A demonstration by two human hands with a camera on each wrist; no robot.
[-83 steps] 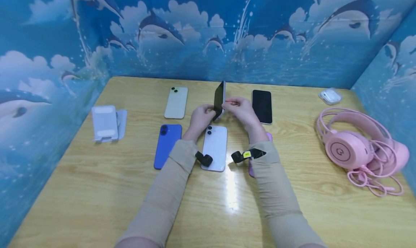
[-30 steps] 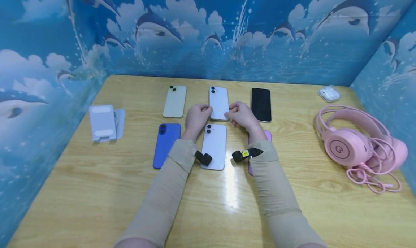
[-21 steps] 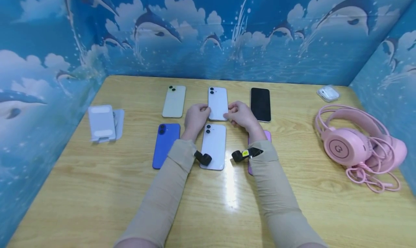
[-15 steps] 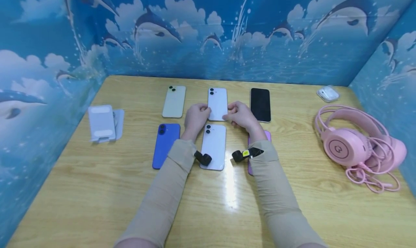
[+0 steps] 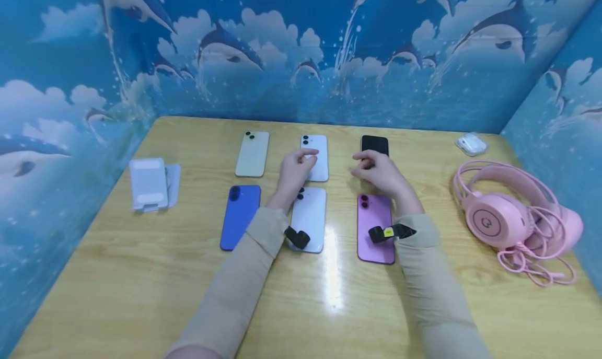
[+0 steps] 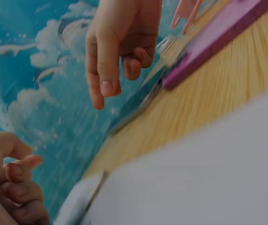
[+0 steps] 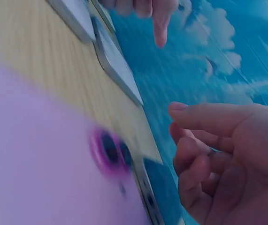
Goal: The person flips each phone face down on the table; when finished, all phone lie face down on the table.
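In the head view my left hand (image 5: 296,172) hovers over a white smartphone (image 5: 320,163) lying back up in the middle of the far row. Its fingers are loosely bent and hold nothing. My right hand (image 5: 380,175) is raised in front of a smartphone with its black screen up (image 5: 374,143), partly hiding it. Nothing is between its relaxed fingers (image 7: 195,154) in the right wrist view. Beneath my right wrist lies a pink-purple smartphone (image 5: 369,249). A second white smartphone (image 5: 311,212) lies under my left wrist.
At left are a blue smartphone (image 5: 239,218), a pale yellow-green smartphone (image 5: 252,155) and a white stand-like item (image 5: 148,182). Pink headphones (image 5: 500,220) with a coiled cable and a small clear case (image 5: 472,143) are at right. A dolphin-print backdrop (image 5: 282,77) borders the table.
The far middle white phone, earlier tilted on edge between both hands, now lies flat, back up. Both hands have let go; the right moved right, the left slightly up.
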